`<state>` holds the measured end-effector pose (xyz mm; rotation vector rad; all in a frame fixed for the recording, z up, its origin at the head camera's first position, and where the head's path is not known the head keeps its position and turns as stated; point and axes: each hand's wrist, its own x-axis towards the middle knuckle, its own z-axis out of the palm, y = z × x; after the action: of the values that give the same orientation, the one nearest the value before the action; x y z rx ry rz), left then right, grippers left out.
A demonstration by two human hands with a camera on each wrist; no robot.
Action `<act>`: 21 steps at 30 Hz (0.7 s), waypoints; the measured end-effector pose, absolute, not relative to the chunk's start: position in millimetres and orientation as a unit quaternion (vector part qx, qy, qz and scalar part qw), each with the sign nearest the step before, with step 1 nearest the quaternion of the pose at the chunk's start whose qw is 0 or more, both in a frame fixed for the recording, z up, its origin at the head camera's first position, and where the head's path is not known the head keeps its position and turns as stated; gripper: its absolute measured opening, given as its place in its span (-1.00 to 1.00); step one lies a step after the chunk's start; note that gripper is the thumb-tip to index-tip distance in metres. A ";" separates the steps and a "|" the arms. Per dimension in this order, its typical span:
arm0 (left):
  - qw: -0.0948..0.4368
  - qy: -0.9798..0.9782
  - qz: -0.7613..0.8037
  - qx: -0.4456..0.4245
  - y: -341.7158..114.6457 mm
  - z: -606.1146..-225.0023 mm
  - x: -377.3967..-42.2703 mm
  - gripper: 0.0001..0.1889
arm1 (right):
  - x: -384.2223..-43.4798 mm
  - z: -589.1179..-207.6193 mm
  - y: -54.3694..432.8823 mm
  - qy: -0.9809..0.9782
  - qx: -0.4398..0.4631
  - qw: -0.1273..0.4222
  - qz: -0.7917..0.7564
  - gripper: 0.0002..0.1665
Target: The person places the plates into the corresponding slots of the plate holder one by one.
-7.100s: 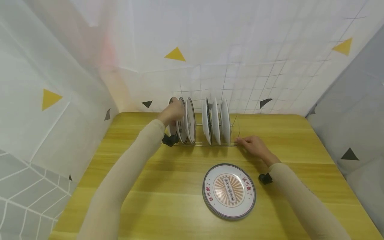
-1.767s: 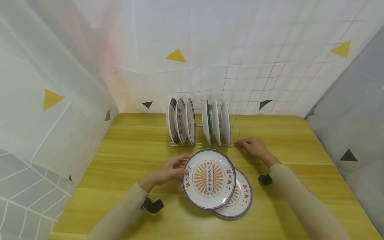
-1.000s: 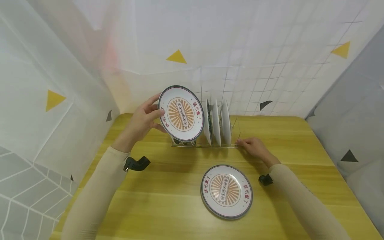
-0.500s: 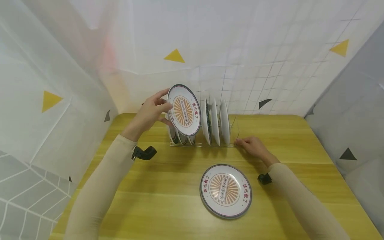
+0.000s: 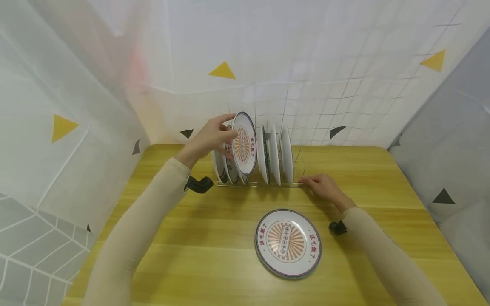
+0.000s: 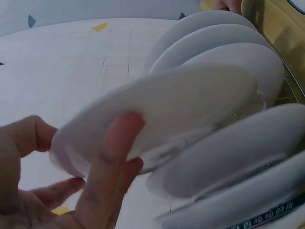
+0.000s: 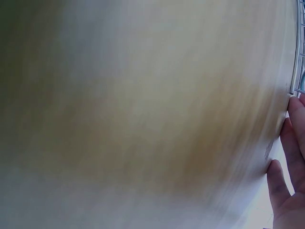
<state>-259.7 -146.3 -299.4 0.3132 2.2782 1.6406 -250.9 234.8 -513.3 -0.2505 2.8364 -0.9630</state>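
Observation:
My left hand (image 5: pixel 212 138) grips a white plate (image 5: pixel 244 146) with a dark rim and orange sunburst print, thumb on its printed face. The plate stands tilted above the wire dish rack (image 5: pixel 254 185), at the gap between two groups of upright plates. In the left wrist view, fingers spread behind the plate's plain white back (image 6: pixel 186 95). My right hand (image 5: pixel 325 187) pinches the rack's front right corner with its fingertips; the right wrist view shows them against the wire end, low at the tabletop. Three plates (image 5: pixel 275 157) stand on the rack's right side, several on its left.
A matching sunburst plate (image 5: pixel 289 244), its thick edge suggesting a stack, lies flat on the wooden table (image 5: pixel 199 255) in front of the rack. A white sheet wall (image 5: pixel 306 55) rises close behind the rack, with more sheeting at both sides.
My left hand has lifted one sunburst plate off the table pile, carried it up to the rack, then moved it right while turning it more edge-on. My right hand has stayed at the rack corner.

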 end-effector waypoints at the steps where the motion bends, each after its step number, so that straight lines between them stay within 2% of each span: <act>1: 0.160 0.799 0.569 0.109 -142.7 -300.0 -260.6 -0.28 | -251.0 -513.4 235.0 0.941 -0.083 0.068 -0.320 -0.48; 11: 0.166 0.830 0.530 0.055 -115.2 -304.4 -265.9 -0.25 | -252.1 -515.3 234.8 0.944 -0.085 0.065 -0.311 -0.41; 21: 0.174 0.872 0.455 0.054 -94.1 -309.7 -269.5 -0.28 | -252.6 -515.1 235.8 0.944 -0.085 0.065 -0.313 -0.44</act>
<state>-269.5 -94.1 -309.7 0.1544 2.4708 1.2890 -252.6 235.8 -515.1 -0.2563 2.8483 -0.9455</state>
